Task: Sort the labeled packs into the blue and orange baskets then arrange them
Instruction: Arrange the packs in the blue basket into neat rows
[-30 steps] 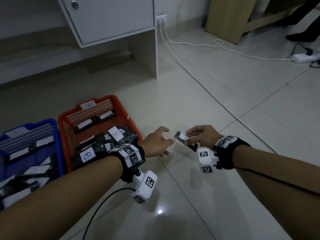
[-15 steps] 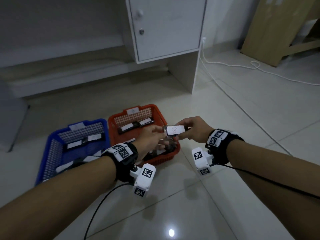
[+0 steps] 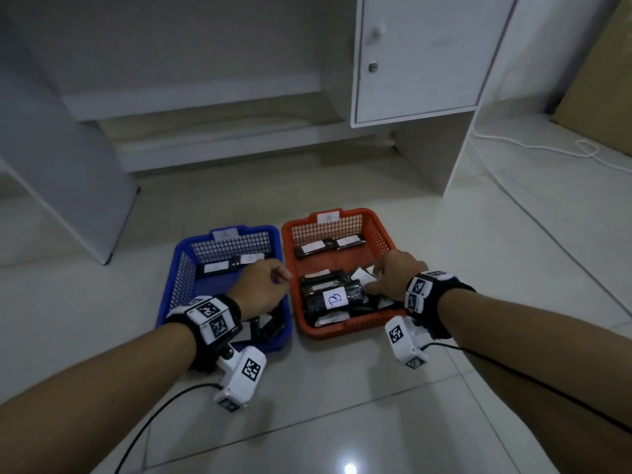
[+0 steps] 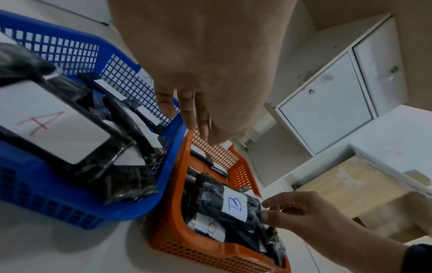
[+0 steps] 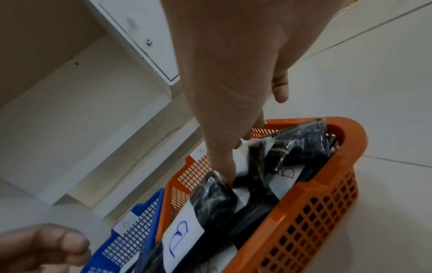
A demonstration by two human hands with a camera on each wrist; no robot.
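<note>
A blue basket [image 3: 167, 295] and an orange basket [image 3: 342, 328] stand side by side on the tiled floor, both holding black packs with white labels. A pack marked B [image 3: 333, 299] lies on top in the orange basket, and one marked A [image 4: 46, 120] lies in the blue one. My right hand [image 3: 371, 282] reaches into the orange basket with its fingers extended, touching the packs right of the B pack [image 5: 182, 236]. My left hand [image 3: 284, 278] hovers over the blue basket's right rim, fingers loose and holding nothing.
A white cabinet [image 3: 420, 56] with a door stands behind the baskets, its side panel reaching the floor. A white cable [image 3: 513, 145] runs along the floor at the right, beside a wooden board [image 3: 608, 97]. A grey panel [image 3: 68, 165] leans at the left.
The labeled pack that my right hand held over the floor, then both hands over the orange basket, is no longer held. My left hand has drawn back over the blue basket.
</note>
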